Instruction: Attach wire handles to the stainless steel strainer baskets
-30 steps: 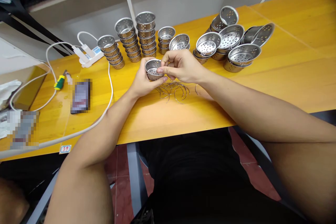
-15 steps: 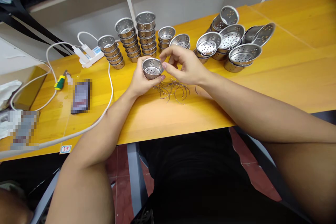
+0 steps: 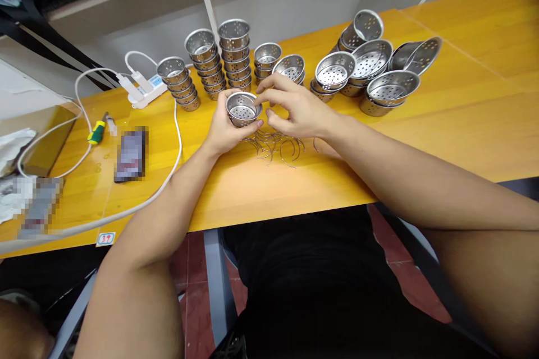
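A small perforated steel cup [image 3: 243, 110] is gripped by my left hand [image 3: 224, 126], whose fingers wrap its side with the thumb along the front. Its round mouth faces up toward me, showing a base full of holes. At the cup's right rim is my right hand [image 3: 295, 105], its fingers bent and its thumb standing apart from them. The index fingertip touches or nearly touches the rim; I see nothing held in that hand. Below the hands, several thin curved metal wires [image 3: 281, 148] lie loose on the yellow table [image 3: 269, 190], partly covered by my hands.
Stacks of similar cups stand behind, a tall stack [image 3: 234, 56] among them. More cups [image 3: 373, 61] lean together at the right. Leftward are a power strip [image 3: 145, 92], a white cable [image 3: 179, 140], a green-yellow screwdriver [image 3: 96, 132] and a blurred-out phone-like object [image 3: 130, 154].
My right thumb has come away from the cup's rim, and the fingers that were pinched there have spread. The cup in my left hand has shifted slightly left.
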`<state>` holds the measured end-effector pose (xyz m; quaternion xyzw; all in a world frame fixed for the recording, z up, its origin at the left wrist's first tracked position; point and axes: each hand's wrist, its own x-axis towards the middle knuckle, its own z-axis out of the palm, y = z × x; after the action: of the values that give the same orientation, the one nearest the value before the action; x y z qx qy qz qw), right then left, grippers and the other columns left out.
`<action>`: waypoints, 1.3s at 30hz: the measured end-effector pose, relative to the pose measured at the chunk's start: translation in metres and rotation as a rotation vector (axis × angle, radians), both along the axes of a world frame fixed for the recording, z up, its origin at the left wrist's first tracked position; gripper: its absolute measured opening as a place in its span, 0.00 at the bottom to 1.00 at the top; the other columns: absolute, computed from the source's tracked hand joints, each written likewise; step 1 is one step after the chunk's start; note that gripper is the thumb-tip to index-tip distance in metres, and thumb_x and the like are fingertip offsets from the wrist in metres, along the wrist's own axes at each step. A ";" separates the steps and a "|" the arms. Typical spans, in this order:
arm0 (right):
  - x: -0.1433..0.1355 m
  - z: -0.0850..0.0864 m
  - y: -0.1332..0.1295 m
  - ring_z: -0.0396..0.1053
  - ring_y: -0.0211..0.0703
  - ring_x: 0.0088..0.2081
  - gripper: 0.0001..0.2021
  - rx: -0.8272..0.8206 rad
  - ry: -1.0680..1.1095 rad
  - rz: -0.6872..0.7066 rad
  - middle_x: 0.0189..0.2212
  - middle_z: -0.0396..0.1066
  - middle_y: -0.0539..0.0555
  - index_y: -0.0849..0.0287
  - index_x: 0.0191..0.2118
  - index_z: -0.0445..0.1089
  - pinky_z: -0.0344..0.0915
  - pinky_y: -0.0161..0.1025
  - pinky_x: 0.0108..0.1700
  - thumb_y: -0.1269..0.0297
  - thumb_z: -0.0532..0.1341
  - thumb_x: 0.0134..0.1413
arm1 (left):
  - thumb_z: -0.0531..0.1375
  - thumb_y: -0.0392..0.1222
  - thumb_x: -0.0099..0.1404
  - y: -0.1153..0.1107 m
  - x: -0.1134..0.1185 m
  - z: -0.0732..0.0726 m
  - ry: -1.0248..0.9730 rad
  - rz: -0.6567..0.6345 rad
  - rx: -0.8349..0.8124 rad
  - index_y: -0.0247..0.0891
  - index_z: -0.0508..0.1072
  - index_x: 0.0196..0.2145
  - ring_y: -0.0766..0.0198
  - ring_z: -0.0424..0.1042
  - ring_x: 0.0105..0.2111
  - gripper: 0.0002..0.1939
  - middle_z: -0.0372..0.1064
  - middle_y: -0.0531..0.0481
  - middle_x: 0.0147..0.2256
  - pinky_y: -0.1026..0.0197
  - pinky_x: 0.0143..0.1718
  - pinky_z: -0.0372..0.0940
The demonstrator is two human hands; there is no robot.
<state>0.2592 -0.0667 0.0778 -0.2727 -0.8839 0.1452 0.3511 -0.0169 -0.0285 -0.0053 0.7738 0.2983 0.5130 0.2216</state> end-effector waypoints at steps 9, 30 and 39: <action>-0.001 -0.009 0.004 0.75 0.71 0.75 0.22 -0.002 -0.009 0.037 0.72 0.76 0.64 0.49 0.66 0.85 0.72 0.72 0.81 0.65 0.65 0.73 | 0.82 0.83 0.61 0.002 -0.001 0.001 0.004 -0.032 0.044 0.54 0.65 0.71 0.49 0.82 0.64 0.56 0.72 0.47 0.62 0.41 0.71 0.79; 0.004 -0.018 0.013 0.81 0.68 0.65 0.25 -0.121 0.042 -0.089 0.66 0.81 0.64 0.51 0.71 0.80 0.78 0.68 0.76 0.64 0.67 0.71 | 0.82 0.82 0.61 0.008 -0.009 -0.002 0.001 0.105 0.013 0.52 0.64 0.72 0.44 0.79 0.70 0.57 0.72 0.44 0.65 0.38 0.78 0.74; 0.009 -0.041 0.032 0.70 0.77 0.83 0.39 -0.255 -0.312 -0.192 0.81 0.70 0.80 0.72 0.85 0.68 0.65 0.71 0.89 0.62 0.66 0.74 | 0.84 0.76 0.64 0.008 -0.020 0.006 -0.031 0.205 0.016 0.52 0.63 0.72 0.46 0.78 0.70 0.54 0.70 0.44 0.66 0.40 0.79 0.75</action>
<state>0.2681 -0.0345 0.0370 -0.4169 -0.8720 0.1780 0.1849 -0.0373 -0.0209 0.0008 0.7329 0.3683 0.5474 0.1663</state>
